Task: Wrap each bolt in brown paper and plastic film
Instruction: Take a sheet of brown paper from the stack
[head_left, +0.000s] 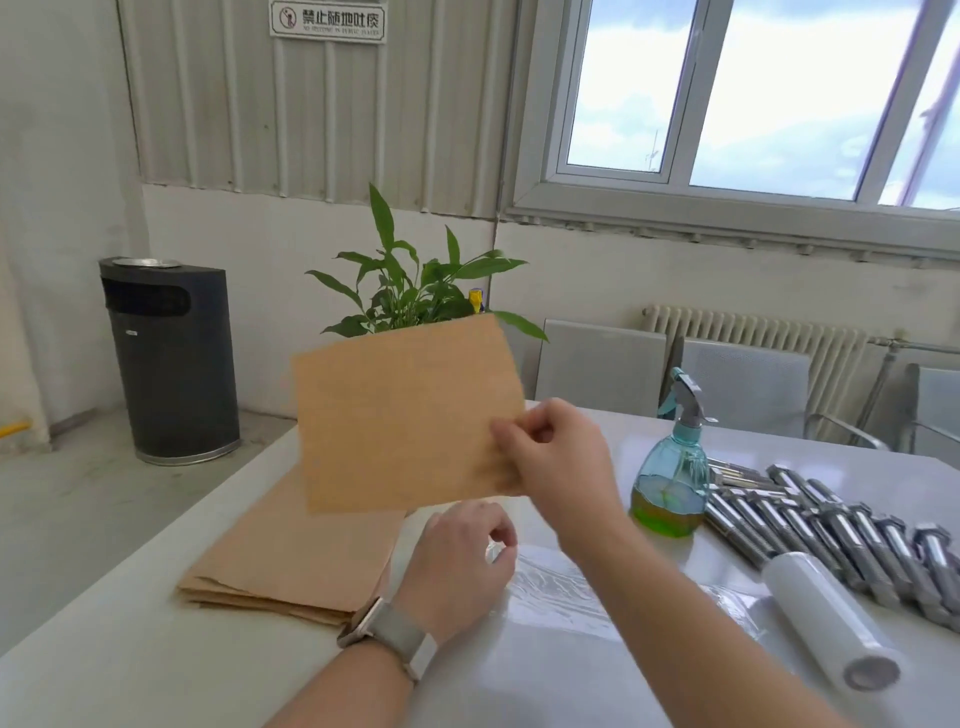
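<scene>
My right hand (556, 457) pinches the right edge of a single brown paper sheet (400, 415) and holds it up in the air above the table. Below it, my left hand (457, 566), wearing a watch, has curled fingers that pinch the near edge of a flat plastic film sheet (561, 592) lying on the table. A stack of brown paper (280, 561) lies to the left. Several steel bolts (810, 525) lie in a row at the right. A white film roll (826, 618) lies in front of them.
A teal spray bottle (672, 478) with green liquid stands between my right hand and the bolts. Behind the raised sheet there is a potted plant (410, 280). The white table (130, 649) ends at left; a dark bin (171, 358) stands on the floor. Grey chairs (597, 364) line the far side.
</scene>
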